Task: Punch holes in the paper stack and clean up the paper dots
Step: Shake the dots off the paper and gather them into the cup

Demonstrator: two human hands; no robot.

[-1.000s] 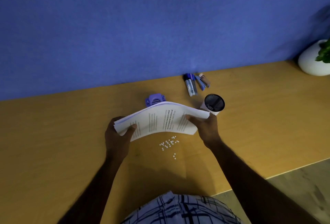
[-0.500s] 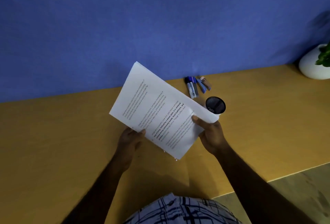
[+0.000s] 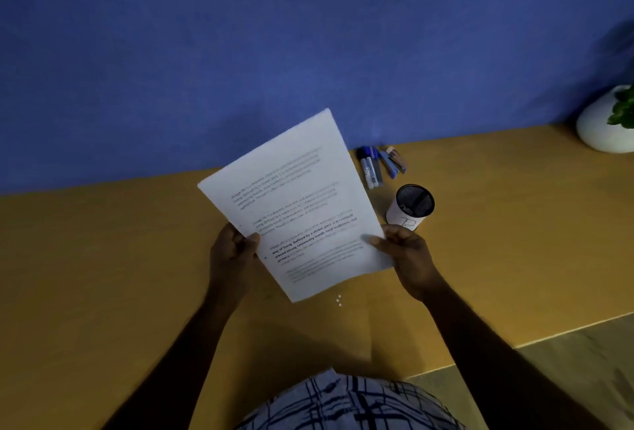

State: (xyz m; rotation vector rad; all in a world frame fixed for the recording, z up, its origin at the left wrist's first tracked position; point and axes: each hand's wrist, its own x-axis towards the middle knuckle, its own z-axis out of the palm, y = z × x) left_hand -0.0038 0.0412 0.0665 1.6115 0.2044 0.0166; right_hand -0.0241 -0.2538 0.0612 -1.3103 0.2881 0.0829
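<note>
The white printed paper stack [image 3: 295, 196] is held up above the desk, tilted with its printed face toward me. My left hand [image 3: 233, 254] grips its left edge, near two small punched holes. My right hand [image 3: 404, 254] holds the lower right corner. A few white paper dots [image 3: 339, 300] lie on the yellow desk [image 3: 103, 275] just below the stack's bottom edge; the rest are hidden behind the paper. The purple hole punch is hidden behind the stack.
A black mesh pen cup [image 3: 411, 206] with a white label stands just right of the stack. Markers and a small stapler [image 3: 379, 164] lie by the blue wall. A white plant pot [image 3: 605, 120] sits at the far right. The desk edge runs at lower right.
The stack was curved and low over the desk a second ago; both hands have raised and turned it upright facing me. It now covers the hole punch and most dots.
</note>
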